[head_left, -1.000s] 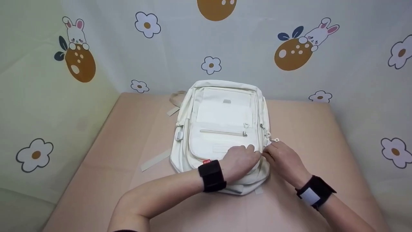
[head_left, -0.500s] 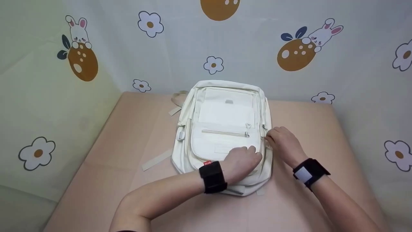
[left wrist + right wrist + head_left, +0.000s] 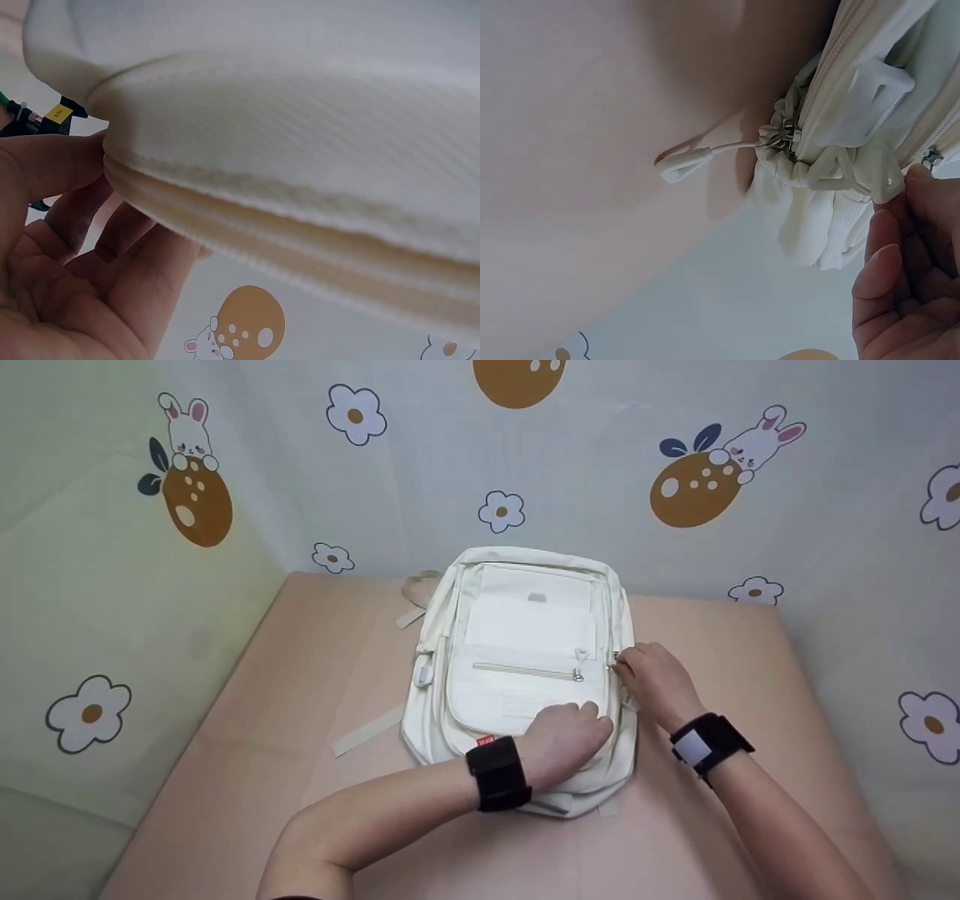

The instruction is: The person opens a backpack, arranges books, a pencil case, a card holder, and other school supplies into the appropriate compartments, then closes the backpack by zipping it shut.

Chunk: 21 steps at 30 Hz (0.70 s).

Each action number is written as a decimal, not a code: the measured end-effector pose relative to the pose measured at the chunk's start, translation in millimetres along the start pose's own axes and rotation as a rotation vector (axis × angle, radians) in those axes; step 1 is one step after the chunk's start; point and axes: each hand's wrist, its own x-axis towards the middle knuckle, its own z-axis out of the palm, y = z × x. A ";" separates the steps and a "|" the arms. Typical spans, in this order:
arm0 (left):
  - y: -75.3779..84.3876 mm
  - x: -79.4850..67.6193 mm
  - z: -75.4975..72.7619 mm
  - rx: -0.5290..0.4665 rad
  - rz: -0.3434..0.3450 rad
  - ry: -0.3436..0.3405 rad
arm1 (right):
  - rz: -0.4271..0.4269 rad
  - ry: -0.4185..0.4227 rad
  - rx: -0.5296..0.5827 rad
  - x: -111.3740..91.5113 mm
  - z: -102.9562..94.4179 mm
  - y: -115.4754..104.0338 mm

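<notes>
A white backpack [image 3: 536,634] lies front side up, its top toward the back wall. My left hand [image 3: 566,742] grips the edge of its front compartment near the lower right corner; in the left wrist view, the thumb and fingers [image 3: 150,277] pinch the zippered seam [image 3: 247,225]. At the bag's right side, about halfway up, my right hand [image 3: 660,682] pinches a white zipper pull [image 3: 887,180] between thumb and fingertips. A metal zipper slider [image 3: 932,156] shows just by the thumb. Another zipper pull [image 3: 686,163] dangles from its own slider beside the gathered side pocket [image 3: 802,217].
The backpack rests on a table with a pinkish-beige cover [image 3: 300,682]. A strap end [image 3: 367,731] and a strap loop [image 3: 418,589] stick out on its left. A white plastic buckle [image 3: 870,101] sits on the bag's side. Printed fabric walls [image 3: 420,457] enclose the table.
My right hand has moved up along the bag's right side, away from the left hand, with the zipper pull. My left hand has kept its grip near the lower right corner.
</notes>
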 end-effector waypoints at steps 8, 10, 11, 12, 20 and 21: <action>1.6 -2.7 2.2 0.010 -0.003 0.023 | 0.025 -0.011 0.017 -1.6 -0.5 -2.4; 2.1 -3.2 2.3 0.021 -0.005 0.017 | 0.039 -0.008 0.027 -2.7 0.6 -2.1; 2.4 -3.5 2.5 0.024 -0.006 0.012 | 0.047 -0.007 0.034 -3.9 1.3 -2.3; 2.7 -4.0 2.7 0.027 -0.005 0.009 | 0.053 -0.005 0.039 -5.1 2.3 -2.1; -12.3 -17.2 2.8 -0.087 -0.008 0.062 | 0.088 0.023 0.037 -23.4 5.0 5.6; -17.8 -20.8 2.7 -0.112 -0.015 0.083 | 0.094 0.028 0.026 -26.7 3.7 7.7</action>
